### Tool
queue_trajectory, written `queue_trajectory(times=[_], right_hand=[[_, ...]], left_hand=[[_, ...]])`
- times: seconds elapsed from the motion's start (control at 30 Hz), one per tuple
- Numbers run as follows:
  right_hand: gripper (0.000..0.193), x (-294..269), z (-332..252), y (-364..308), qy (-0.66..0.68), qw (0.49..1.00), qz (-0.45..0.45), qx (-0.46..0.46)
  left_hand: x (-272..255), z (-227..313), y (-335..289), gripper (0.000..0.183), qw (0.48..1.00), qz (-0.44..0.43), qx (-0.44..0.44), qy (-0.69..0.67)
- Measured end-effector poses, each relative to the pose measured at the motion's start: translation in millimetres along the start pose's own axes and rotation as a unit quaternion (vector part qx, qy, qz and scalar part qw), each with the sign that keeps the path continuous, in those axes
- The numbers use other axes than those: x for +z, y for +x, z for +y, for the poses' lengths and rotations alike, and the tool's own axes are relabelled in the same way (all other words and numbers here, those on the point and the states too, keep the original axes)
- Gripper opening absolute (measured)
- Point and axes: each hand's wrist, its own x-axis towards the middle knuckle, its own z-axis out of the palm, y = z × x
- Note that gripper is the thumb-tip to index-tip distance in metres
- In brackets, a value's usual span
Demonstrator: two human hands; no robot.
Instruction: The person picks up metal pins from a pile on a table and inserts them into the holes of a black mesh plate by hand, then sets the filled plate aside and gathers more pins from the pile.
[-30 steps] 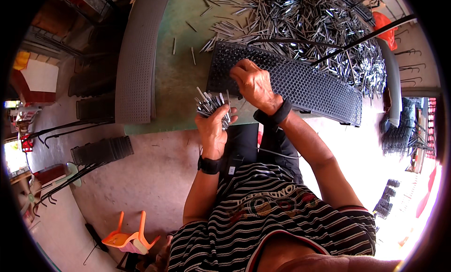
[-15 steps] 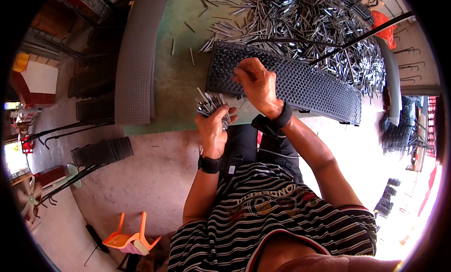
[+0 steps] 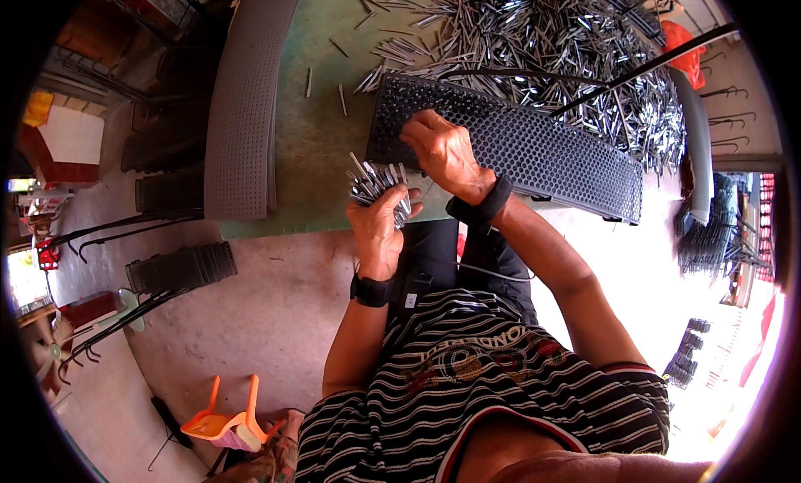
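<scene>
My left hand (image 3: 380,224) is closed round a bundle of thin metal strips (image 3: 375,183), whose ends fan out above the fingers. Over the left part of a long black perforated tray (image 3: 542,141) is my right hand (image 3: 442,149), its fingers pinched together and pointing down at the holes. Whatever lies between those fingertips is too small or hidden to make out. The tray lies at a slant on a green table (image 3: 321,149). Behind it spreads a large heap of loose metal strips (image 3: 542,41).
A grey perforated panel (image 3: 242,108) stands along the table's left side. A black rod (image 3: 642,70) crosses above the heap. An orange plastic stool (image 3: 234,420) is on the floor at lower left, beside another person's patterned clothing (image 3: 271,458). Black hooked racks (image 3: 125,324) stand at left.
My right hand has moved down and slightly left, its fingers now nearer the tray. My left hand stays almost still with the bundle. Another person's clothing has appeared beside the stool.
</scene>
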Motion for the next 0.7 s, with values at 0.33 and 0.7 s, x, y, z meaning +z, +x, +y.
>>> queue_trajectory(times=[0.33, 0.7], right_hand=[[0.015, -24.2, -21.9, -11.2, 0.237, 0.912, -0.129, 0.308], [0.013, -19.9, -27.7, -14.7, 0.282, 0.874, -0.142, 0.369]], left_hand=[[2.4, -0.2, -2.2, 0.016, 1.000, -0.009, -0.004, 0.002], [-1.1, 0.9, -1.0, 0.013, 1.000, -0.011, -0.004, 0.005]])
